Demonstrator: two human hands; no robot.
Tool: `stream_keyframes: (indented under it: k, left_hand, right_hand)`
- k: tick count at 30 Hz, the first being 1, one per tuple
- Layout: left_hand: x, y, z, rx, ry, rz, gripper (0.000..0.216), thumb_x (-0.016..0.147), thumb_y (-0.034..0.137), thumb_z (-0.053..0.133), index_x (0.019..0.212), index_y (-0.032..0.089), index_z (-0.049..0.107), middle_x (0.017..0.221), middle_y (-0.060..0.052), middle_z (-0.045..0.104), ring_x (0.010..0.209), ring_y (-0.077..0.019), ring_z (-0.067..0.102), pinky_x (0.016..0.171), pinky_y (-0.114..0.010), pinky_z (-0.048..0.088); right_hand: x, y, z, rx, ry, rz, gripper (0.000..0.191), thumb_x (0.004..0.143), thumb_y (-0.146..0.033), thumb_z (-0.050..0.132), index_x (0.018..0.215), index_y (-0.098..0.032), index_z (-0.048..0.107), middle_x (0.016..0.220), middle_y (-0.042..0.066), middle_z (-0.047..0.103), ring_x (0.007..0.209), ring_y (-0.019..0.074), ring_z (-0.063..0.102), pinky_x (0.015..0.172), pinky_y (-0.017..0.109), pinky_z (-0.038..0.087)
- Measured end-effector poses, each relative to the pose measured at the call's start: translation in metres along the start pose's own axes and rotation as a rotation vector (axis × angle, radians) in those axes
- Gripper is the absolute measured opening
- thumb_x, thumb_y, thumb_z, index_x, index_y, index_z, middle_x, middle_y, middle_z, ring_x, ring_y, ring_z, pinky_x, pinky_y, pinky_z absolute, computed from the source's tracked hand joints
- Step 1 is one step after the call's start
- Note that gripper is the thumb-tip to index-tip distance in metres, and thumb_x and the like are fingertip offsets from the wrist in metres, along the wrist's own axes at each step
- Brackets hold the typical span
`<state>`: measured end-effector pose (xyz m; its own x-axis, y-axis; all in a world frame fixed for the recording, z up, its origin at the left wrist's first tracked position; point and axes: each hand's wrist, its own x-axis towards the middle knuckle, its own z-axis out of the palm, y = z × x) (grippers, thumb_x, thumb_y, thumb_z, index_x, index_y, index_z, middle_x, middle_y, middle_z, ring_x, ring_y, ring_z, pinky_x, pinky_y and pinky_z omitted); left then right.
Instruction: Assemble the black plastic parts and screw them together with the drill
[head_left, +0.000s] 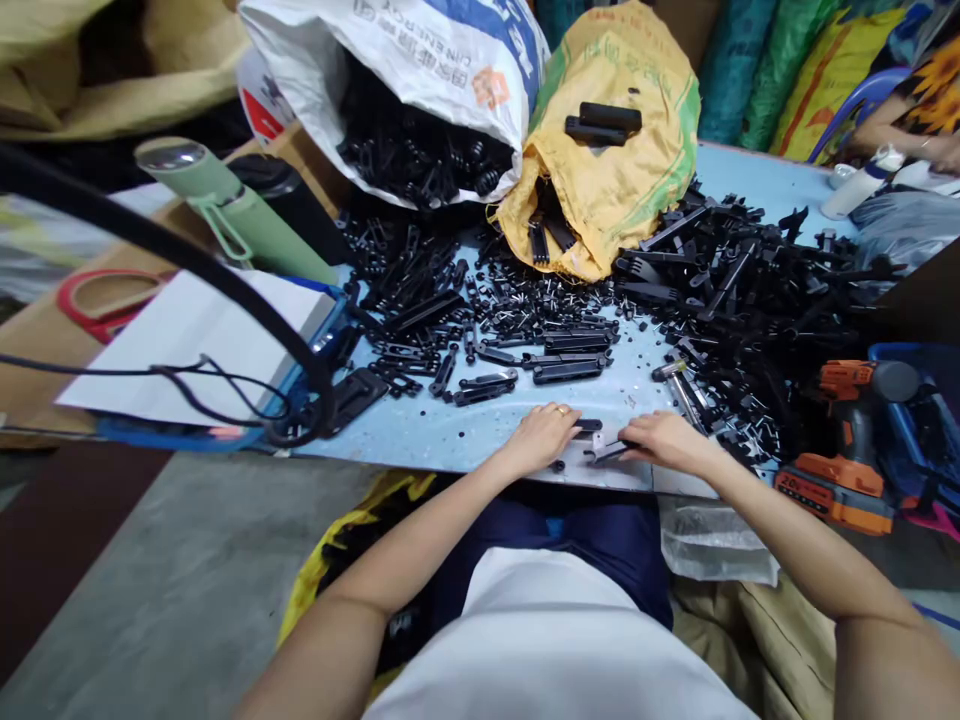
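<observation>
At the table's front edge, my left hand [545, 437] is closed, its fingertips at the end of a short black plastic bar [589, 425]. My right hand [667, 440] pinches a slim black plastic link [609, 452] just in front of it. Between the hands lies a small light metal plate [598, 441]. A small black round piece [557, 466] sits below my left hand. Beyond the hands are several black plastic arms [571, 370] laid in a row, with more links [486, 386] to their left.
Heaps of black parts [720, 260] and small screws [547, 300] cover the blue table [405, 430]. Behind stand a white sack [465, 60] and a yellow sack [637, 80]. An orange cordless drill [844, 450] is at right; a black cable [187, 255] arcs across the left. A person's arm [892, 130] shows far right.
</observation>
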<state>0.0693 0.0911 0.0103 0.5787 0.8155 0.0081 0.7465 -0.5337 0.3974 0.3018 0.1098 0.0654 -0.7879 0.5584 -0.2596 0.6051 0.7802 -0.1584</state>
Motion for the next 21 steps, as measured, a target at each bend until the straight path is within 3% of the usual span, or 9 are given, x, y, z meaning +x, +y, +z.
stream_keyframes:
  k: [3, 7, 9, 14, 21]
  left_hand:
    - [0.009, 0.009, -0.006, -0.048, -0.054, 0.025, 0.037, 0.09, 0.042, 0.038, 0.115, 0.018, 0.051, 0.106, -0.01, 0.058, 0.101, -0.0238, 0.052, 0.084, -0.036, 0.04]
    - [0.016, 0.018, -0.008, -0.059, -0.079, 0.032, 0.059, 0.07, 0.062, 0.058, 0.106, 0.016, 0.052, 0.101, -0.012, 0.058, 0.098, -0.0294, 0.053, 0.084, -0.04, 0.04]
    - [0.015, 0.018, -0.005, -0.085, -0.041, 0.012, 0.061, 0.064, 0.063, 0.064, 0.101, 0.016, 0.051, 0.097, -0.011, 0.058, 0.094, -0.0296, 0.055, 0.082, -0.04, 0.041]
    - [0.006, 0.01, 0.005, -0.136, 0.07, -0.012, 0.056, 0.067, 0.063, 0.058, 0.1, 0.019, 0.048, 0.094, -0.008, 0.057, 0.087, -0.025, 0.058, 0.075, -0.034, 0.044]
    - [-0.001, 0.003, 0.011, -0.142, 0.165, 0.082, 0.042, 0.075, 0.057, 0.052, 0.093, 0.018, 0.052, 0.086, -0.007, 0.059, 0.082, -0.0226, 0.06, 0.069, -0.031, 0.045]
  right_hand:
    - [-0.007, -0.022, 0.02, -0.036, -0.05, 0.133, 0.03, 0.09, -0.041, 0.042, 0.094, -0.017, 0.06, 0.082, 0.006, 0.063, 0.072, 0.0151, 0.058, 0.057, 0.025, 0.032]
    - [-0.005, -0.028, 0.026, -0.06, -0.004, 0.258, 0.033, 0.092, -0.043, 0.037, 0.096, -0.019, 0.059, 0.084, 0.005, 0.063, 0.074, 0.0149, 0.058, 0.055, 0.025, 0.028]
    - [-0.004, -0.031, 0.024, -0.09, 0.033, 0.271, 0.034, 0.092, -0.043, 0.036, 0.095, -0.02, 0.059, 0.083, 0.005, 0.063, 0.073, 0.0151, 0.057, 0.055, 0.026, 0.027]
    - [-0.006, -0.047, 0.013, -0.194, 0.14, 0.252, 0.029, 0.094, -0.036, 0.035, 0.097, -0.02, 0.058, 0.079, 0.007, 0.062, 0.075, 0.017, 0.055, 0.059, 0.028, 0.026]
    - [0.001, -0.055, -0.01, -0.258, 0.083, 0.19, 0.022, 0.093, -0.027, 0.037, 0.095, -0.019, 0.057, 0.078, 0.007, 0.061, 0.074, 0.0164, 0.053, 0.06, 0.029, 0.025]
